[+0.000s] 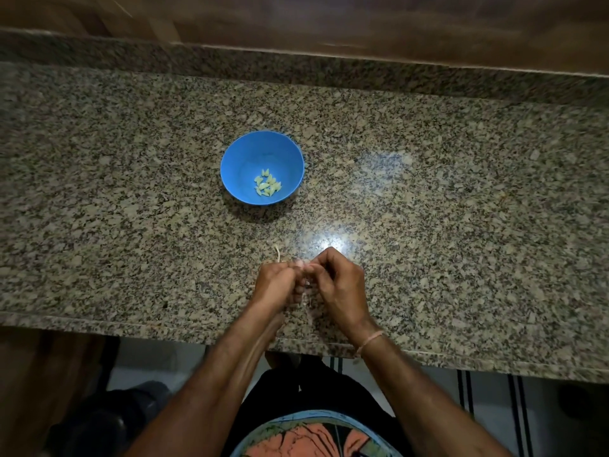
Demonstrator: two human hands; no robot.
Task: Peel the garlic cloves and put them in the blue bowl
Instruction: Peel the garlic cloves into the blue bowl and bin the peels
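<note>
A blue bowl [262, 167] stands on the granite counter [428, 199], with several peeled pale garlic cloves [267, 186] lying in its bottom. Close to the counter's front edge, my left hand [275, 285] and my right hand [339, 285] meet, fingers curled together around a small garlic clove [304, 270] that is mostly hidden between the fingertips. A thin pale stem or strip of skin [277, 253] sticks up just beyond my left hand. Bits of papery skin [308, 300] show between and under the hands.
A wooden wall panel [362, 24] rises behind the counter's raised back ledge. Below the front edge I see the floor, a striped mat [494, 400] at the right, dark shapes at the lower left, and my patterned clothing.
</note>
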